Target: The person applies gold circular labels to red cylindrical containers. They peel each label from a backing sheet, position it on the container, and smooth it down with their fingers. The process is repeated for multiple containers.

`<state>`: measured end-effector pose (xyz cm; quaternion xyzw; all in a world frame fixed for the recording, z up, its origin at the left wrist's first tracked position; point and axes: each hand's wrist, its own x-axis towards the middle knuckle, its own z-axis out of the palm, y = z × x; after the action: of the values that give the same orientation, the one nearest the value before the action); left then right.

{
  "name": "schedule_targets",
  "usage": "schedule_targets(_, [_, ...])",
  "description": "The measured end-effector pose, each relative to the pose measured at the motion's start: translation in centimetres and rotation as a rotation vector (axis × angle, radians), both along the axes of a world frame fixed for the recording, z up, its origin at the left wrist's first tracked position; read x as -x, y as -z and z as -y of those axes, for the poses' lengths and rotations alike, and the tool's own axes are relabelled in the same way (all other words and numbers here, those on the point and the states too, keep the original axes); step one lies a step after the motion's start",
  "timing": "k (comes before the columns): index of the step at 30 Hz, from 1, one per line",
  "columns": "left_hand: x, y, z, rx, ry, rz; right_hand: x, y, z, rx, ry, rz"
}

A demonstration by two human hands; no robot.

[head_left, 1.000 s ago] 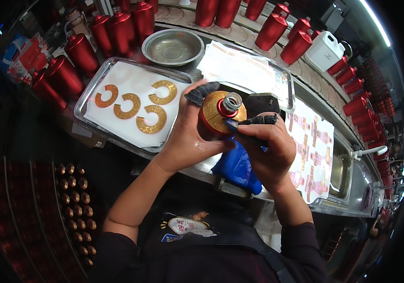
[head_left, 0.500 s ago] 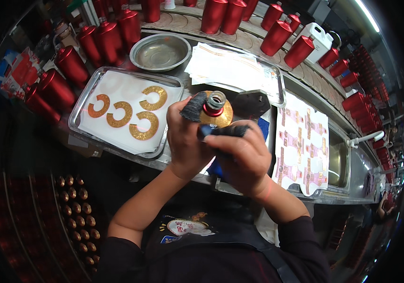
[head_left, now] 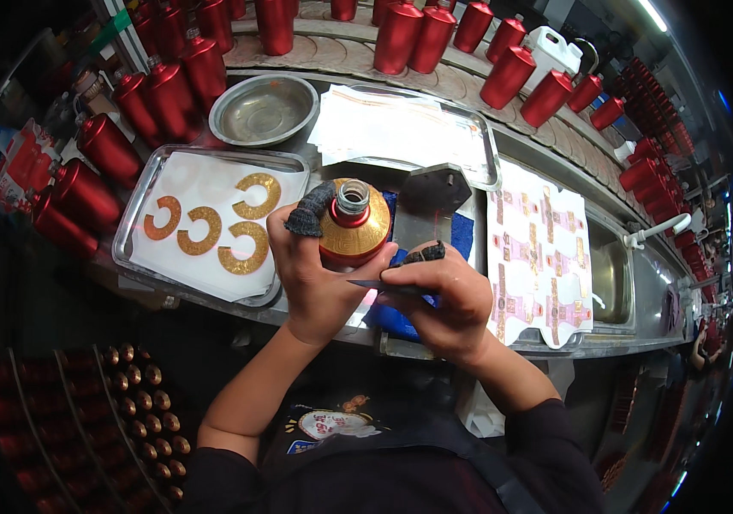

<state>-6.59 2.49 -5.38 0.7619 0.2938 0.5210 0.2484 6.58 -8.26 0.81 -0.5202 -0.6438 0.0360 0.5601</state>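
Over the bench (head_left: 651, 295), the left hand (head_left: 305, 289) spreads its grip around a red bottle (head_left: 355, 233) with gold shoulders, clasping it from eight o'clock. At four o'clock, the right hand (head_left: 445, 301) pinches a dark pointed tool (head_left: 368, 284), grip nearly closed. Farther out, gold C-shaped pieces (head_left: 242, 266) lie in a tray (head_left: 135, 201) at nine o'clock.

A: Light source?
B: One white tube lamp (head_left: 652, 14), upper right, blown out to plain white.
A: Glare?
B: Paper sheets (head_left: 392, 128), bleached nearly white; soft sheen along the red bottles (head_left: 508, 77).
A: Shadow?
B: Area beneath the counter (head_left: 651, 295), dim; apron (head_left: 336, 471), near black, folds hard to make out.
A: Distortion?
B: Fisheye bend; counter bows toward the rim; corners lost in black.
A: Focus?
B: Middle, held bottle (head_left: 354, 236) included, reasonably crisp; far right margin, small and soft.
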Motion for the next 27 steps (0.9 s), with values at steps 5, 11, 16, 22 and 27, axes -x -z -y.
schedule_targets(5, [1.7,-1.2,-1.5,0.134,0.219,-0.087,-2.6,0.5,-2.2,0.294,0.038,-0.400])
schedule_targets(11, [3.2,-2.7,-4.2,0.281,0.571,-0.089,-4.7,0.5,-5.3,0.326,-0.017,-0.387])
schedule_targets(16, [4.0,-3.7,-6.1,0.477,0.760,-0.220,-4.6,0.8,-6.6,0.332,-0.018,-0.439])
schedule_targets(22, [4.1,-3.4,-6.1,0.785,0.933,0.039,-4.3,-0.3,-7.1,0.327,0.099,-0.345])
schedule_targets(27, [3.9,-0.9,-0.8,0.189,0.411,-0.003,-2.2,-1.2,-3.9,0.226,0.043,-0.430])
